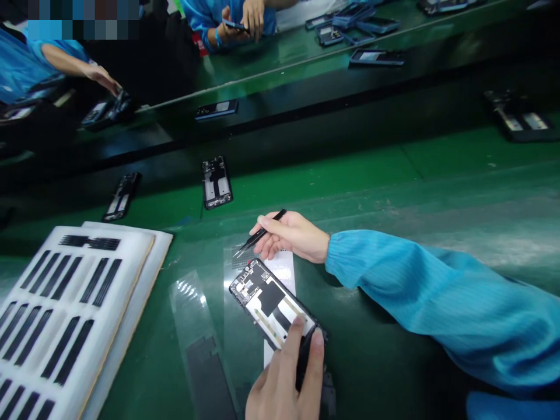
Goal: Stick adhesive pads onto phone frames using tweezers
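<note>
My right hand (291, 234) comes in from the right in a blue sleeve and is closed around black tweezers (262, 232), whose tips point down to the left. Just below the tips lies an opened phone (270, 296), back cover off, its circuit board, dark patch and pale strips showing. My left hand (286, 373) grips the phone's lower right end, index finger on the inside and thumb at the edge. Beneath the phone are a white printed sheet (286, 271) and a clear film. A dark grey sheet piece (210, 379) lies left of my left hand.
White foam trays (74, 315) with rows of black strips sit at the left. Further off lie opened phones (216, 182), with another dark unit (522, 119) at the far right. Across the line, two co-workers in blue handle devices; a pile of phone frames (354, 20) lies beyond.
</note>
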Tool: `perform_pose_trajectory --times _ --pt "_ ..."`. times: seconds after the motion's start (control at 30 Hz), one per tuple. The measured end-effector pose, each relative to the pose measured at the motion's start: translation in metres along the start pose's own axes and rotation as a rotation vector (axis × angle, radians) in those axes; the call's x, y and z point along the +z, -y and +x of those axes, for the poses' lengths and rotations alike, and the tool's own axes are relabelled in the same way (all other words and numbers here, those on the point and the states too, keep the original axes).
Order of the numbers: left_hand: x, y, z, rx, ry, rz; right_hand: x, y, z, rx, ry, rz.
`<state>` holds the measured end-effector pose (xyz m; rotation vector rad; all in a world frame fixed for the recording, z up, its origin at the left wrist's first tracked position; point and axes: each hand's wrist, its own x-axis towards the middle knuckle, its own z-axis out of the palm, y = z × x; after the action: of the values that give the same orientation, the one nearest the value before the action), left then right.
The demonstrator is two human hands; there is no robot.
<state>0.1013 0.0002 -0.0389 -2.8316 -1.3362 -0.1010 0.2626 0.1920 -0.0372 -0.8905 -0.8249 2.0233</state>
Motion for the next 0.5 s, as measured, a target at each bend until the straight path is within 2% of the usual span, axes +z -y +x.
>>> perform_pose_trajectory --times 0.2,0.33,0.5 --pt "-0.010 0.005 0.016 0.059 0.021 0.052 0.000 -0.002 0.001 -0.010 0.011 0.014" --pt "-0.011 0.007 0.018 0.094 0.036 0.083 0.000 -0.004 0.002 -0.012 0.016 0.026" --pt "-0.012 0.011 0.014 0.041 0.125 0.020 0.000 -0.005 0.003 -0.011 0.026 0.047"
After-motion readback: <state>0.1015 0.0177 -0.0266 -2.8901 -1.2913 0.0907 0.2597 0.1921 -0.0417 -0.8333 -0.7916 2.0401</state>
